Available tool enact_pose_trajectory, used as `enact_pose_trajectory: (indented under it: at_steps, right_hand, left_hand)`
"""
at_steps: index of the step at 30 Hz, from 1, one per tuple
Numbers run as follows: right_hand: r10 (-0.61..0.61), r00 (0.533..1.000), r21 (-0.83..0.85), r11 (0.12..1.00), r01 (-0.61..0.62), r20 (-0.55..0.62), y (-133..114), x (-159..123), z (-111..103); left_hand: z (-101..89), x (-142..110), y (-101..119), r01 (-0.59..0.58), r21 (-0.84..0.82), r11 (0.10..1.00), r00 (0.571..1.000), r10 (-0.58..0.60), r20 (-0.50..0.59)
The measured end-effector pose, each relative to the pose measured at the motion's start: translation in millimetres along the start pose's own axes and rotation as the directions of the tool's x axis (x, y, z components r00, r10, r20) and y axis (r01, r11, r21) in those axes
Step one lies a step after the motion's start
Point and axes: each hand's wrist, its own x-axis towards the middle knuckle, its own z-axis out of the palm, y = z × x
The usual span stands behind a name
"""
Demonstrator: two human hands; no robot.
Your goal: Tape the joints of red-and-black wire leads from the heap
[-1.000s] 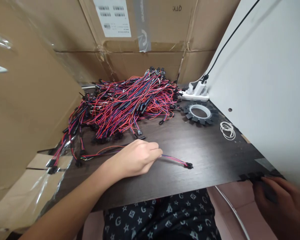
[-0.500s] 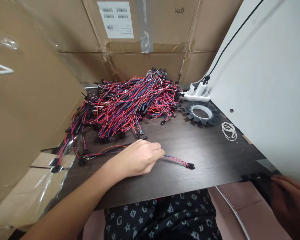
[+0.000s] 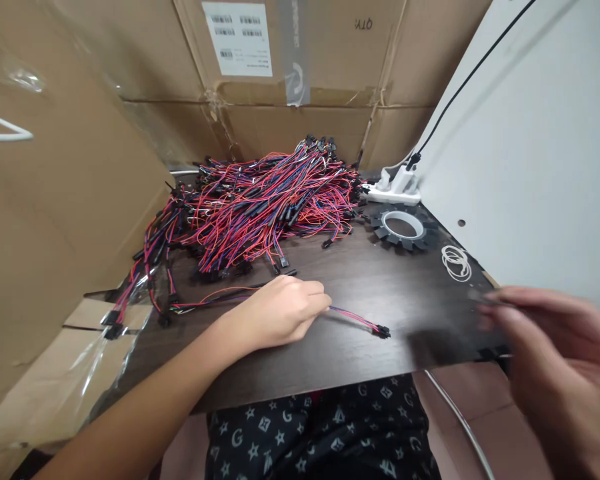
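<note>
My left hand (image 3: 293,310) is closed round a wire harness (image 3: 353,316) lying on the dark tabletop. Its thin red and blue wires come out to the right of my fingers and end in a black connector (image 3: 381,331). To the left, black-sleeved and coloured wires run behind my wrist. My right hand (image 3: 540,347) is raised over the table's right side, thumb and finger pinched on a small dark piece of tape (image 3: 476,295), blurred by motion. Beneath that hand, short black tape strips (image 3: 493,352) stick to the table's front edge.
A large heap of wire harnesses (image 3: 275,207) fills the back of the table. At right stand a white power strip (image 3: 393,195), a ring with black tape tabs (image 3: 419,227) and a white coil (image 3: 456,263). Cardboard (image 3: 300,127) and a white panel (image 3: 540,167) enclose the table.
My right hand has come up and left from the table's front right edge, now with a small dark piece in its fingertips. My left hand stays on the harness.
</note>
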Motion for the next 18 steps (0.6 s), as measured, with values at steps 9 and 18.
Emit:
enact_pose_trajectory:
  at_steps: [9,18]
  right_hand:
    - [-0.234,0.368,0.281,0.956,-0.081,0.900,-42.7,25.5,110.0]
    - [-0.067,0.322,0.165,0.943,-0.289,0.944,-51.5,66.6,136.7]
  left_hand:
    - [1.5,-3.2,-4.3,0.098,-0.026,0.995,0.986,-0.101,-0.132]
    - [5.8,-4.7,-12.2,0.151,0.035,0.988,0.972,-0.142,-0.189]
